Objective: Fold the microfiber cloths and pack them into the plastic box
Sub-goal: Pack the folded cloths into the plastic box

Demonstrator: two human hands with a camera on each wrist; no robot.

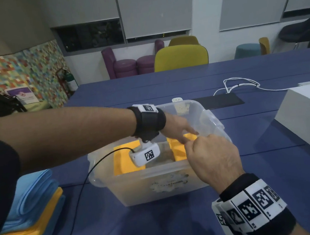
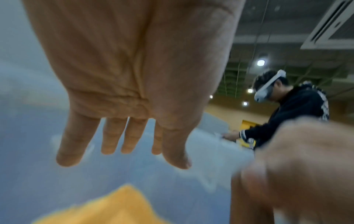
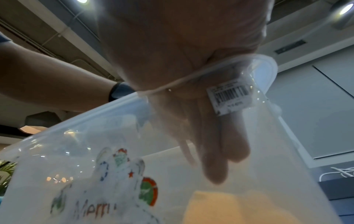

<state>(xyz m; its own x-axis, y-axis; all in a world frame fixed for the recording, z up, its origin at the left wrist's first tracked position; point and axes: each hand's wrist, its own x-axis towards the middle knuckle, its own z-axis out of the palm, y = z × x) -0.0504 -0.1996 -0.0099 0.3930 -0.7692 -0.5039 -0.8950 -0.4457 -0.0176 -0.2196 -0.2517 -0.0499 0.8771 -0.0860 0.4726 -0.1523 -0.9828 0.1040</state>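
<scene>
A translucent plastic box (image 1: 157,182) is seen standing on the blue table (image 1: 241,70), with two folded yellow microfiber cloths (image 1: 128,158) laid inside it, one at the left and one at the right (image 1: 178,149). On the near wall a printed decoration (image 3: 114,181) with the word "Merry" is read from the right wrist view, and a barcode sticker (image 3: 229,97) is fixed near the rim; its small print cannot be read. The left hand (image 1: 178,128) is held above the right-hand cloth with fingers (image 2: 113,136) straight and spread, nothing gripped. The right hand (image 1: 212,159) is hooked over the near rim at the box's 5 o'clock corner, fingers (image 3: 216,151) hanging inside against the wall. At 9 o'clock from the box a stack of blue and yellow cloths (image 1: 32,212) is laid; at 2 o'clock a white cable (image 1: 242,85) and a white box (image 1: 306,113) are found.
</scene>
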